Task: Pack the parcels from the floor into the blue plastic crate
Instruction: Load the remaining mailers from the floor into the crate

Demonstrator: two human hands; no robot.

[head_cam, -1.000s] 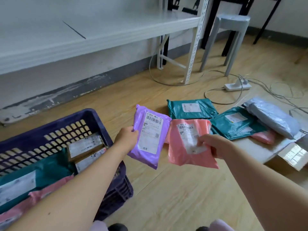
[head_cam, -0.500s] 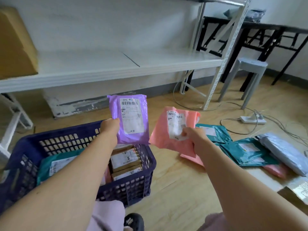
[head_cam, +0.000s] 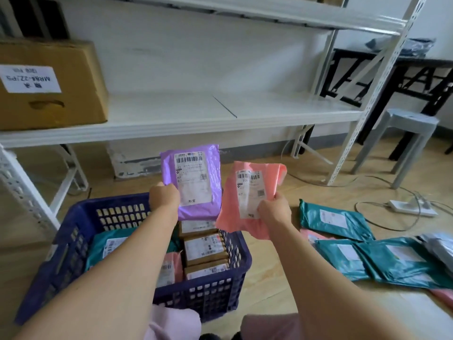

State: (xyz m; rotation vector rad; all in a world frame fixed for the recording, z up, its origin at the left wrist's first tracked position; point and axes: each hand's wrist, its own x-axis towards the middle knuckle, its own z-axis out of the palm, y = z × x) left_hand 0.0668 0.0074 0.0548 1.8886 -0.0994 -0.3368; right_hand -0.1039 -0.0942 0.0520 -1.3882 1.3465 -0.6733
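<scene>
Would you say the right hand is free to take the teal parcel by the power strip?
Probably not yet: the right hand grips the pink parcel, though the teal parcel lies uncovered nearby.

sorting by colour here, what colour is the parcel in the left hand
Purple, with a white shipping label. The left hand holds the parcel above the crate; the head view shows it.

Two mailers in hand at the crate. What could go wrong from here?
1. The right hand pinches the pink parcel by one edge, and it hangs over the right rim of the blue crate; released here, it could slip outside.
2. The left hand holds the purple parcel above the brown boxes, which seem stacked near the rim; it may slide off them.
</scene>
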